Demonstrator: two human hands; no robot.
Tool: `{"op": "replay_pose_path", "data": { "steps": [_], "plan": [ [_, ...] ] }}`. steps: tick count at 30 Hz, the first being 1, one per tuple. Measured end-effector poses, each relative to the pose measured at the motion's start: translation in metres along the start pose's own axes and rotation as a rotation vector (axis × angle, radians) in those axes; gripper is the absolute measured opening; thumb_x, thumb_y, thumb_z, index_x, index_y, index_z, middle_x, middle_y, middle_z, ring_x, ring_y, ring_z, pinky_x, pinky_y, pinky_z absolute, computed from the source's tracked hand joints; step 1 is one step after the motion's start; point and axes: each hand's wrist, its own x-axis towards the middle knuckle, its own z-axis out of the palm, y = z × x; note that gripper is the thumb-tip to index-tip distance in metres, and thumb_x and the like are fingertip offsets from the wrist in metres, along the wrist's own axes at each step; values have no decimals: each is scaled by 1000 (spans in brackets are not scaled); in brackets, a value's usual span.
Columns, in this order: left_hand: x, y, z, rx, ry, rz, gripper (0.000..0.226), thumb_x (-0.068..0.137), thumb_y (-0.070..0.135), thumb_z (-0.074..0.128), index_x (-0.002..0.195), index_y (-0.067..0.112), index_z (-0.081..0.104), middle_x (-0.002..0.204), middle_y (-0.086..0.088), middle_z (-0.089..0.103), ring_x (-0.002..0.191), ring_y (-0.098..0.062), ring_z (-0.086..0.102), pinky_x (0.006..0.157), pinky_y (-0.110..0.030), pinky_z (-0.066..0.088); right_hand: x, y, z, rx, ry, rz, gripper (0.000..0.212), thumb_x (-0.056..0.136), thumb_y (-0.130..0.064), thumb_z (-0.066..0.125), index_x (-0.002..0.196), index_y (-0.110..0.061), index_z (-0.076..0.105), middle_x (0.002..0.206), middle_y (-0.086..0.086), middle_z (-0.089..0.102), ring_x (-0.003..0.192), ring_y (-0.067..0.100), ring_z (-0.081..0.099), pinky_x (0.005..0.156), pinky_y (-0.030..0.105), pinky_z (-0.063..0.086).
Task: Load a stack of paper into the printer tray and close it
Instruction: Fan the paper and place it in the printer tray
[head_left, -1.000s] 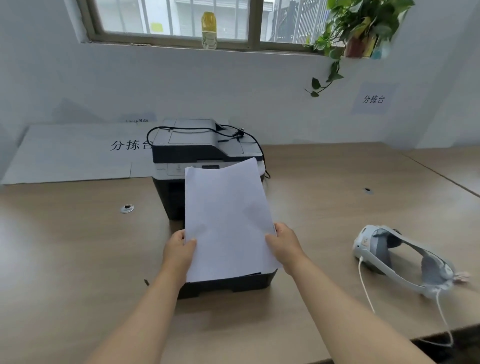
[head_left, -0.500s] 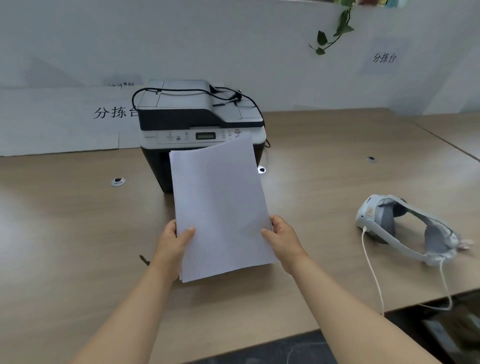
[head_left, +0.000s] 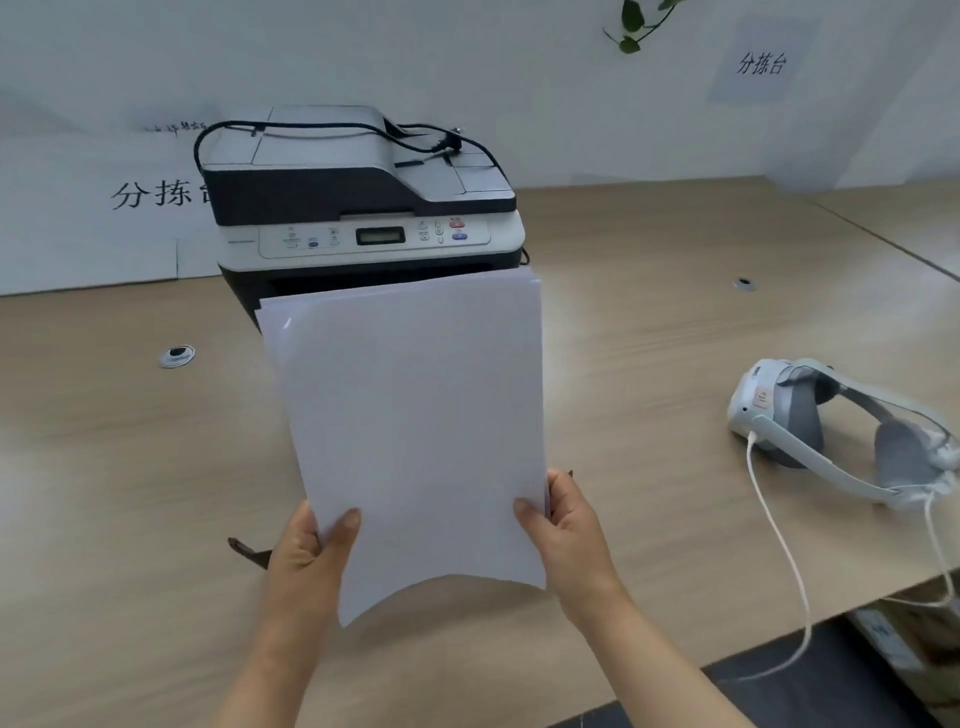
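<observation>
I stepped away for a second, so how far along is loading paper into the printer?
Done: the tray looks pulled out; dark corners show under the sheets. In hand: the paper stack is held above it, left hand and right hand each gripping a side edge. Left: lay it in the tray and push it into the printer.

Your stack of paper (head_left: 410, 431) fills the space straight ahead, hiding the printer's (head_left: 358, 208) lower front and the tray. Left of it the table (head_left: 119, 467) lies bare apart from a small round grommet (head_left: 177, 356). To your right, open wood runs until the white headset (head_left: 831, 431) and its trailing cable (head_left: 779, 545). A black cord (head_left: 332, 130) loops over the printer's top.
</observation>
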Motion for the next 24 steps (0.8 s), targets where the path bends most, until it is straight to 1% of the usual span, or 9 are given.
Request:
{"op": "replay_pose_path", "data": {
  "steps": [4,6,10,12,15,16,17,20,24],
  "plan": [
    [2,-16,-3,16,39,71,26,93,16,52,118,16,62,109,-3,74,104,-22,69,88,-44,56,1,15,5,96,64,-36,4,87,-19,65,84,-20,66,86,6,70,82,23,65,78,46,55],
    [2,-23,-4,26,38,88,29,91,21,57,119,16,62,110,-1,73,105,-18,68,89,-39,56,2,23,5,150,91,-50,6,84,-22,68,79,-20,67,83,6,70,81,23,65,71,39,56],
    [-3,-34,-4,75,112,103,23,89,7,57,110,6,66,100,0,75,84,10,67,74,-2,51,-2,33,7,296,114,-59,12,86,-5,58,95,-7,66,86,3,76,79,14,72,63,21,57],
    [-7,-37,-1,111,142,95,20,86,7,60,97,19,71,90,4,77,77,20,63,66,5,46,-6,41,9,301,127,-60,5,85,-9,66,89,-6,66,81,3,76,74,15,71,60,20,56],
    [-10,-35,4,97,172,31,57,85,1,63,56,50,70,62,43,63,66,35,51,59,12,37,-10,54,12,215,125,-66,10,81,-26,73,83,-16,72,83,4,75,79,17,68,64,22,56],
    [-11,-33,5,91,183,-6,70,85,-1,63,45,56,64,53,47,56,62,37,48,57,13,36,-11,55,14,219,129,-64,13,80,-29,73,85,-18,73,86,5,76,83,18,69,66,23,56],
    [-11,-31,7,81,200,-26,76,84,-3,63,41,60,60,48,47,53,59,37,47,55,12,35,-11,57,13,220,124,-73,22,76,-37,74,87,-19,74,89,6,76,85,18,70,68,23,57],
    [-7,-33,7,51,233,34,69,83,-4,64,49,57,66,51,41,60,58,32,53,54,10,39,-11,53,13,216,100,-103,53,58,-58,80,90,-16,73,91,7,75,85,17,70,71,26,58],
    [2,-48,4,24,201,8,62,77,-8,70,50,47,72,52,33,65,55,23,58,51,5,43,-10,59,18,177,128,-125,49,54,-57,82,86,-21,75,86,0,76,82,9,70,68,20,56]
  ]
}}
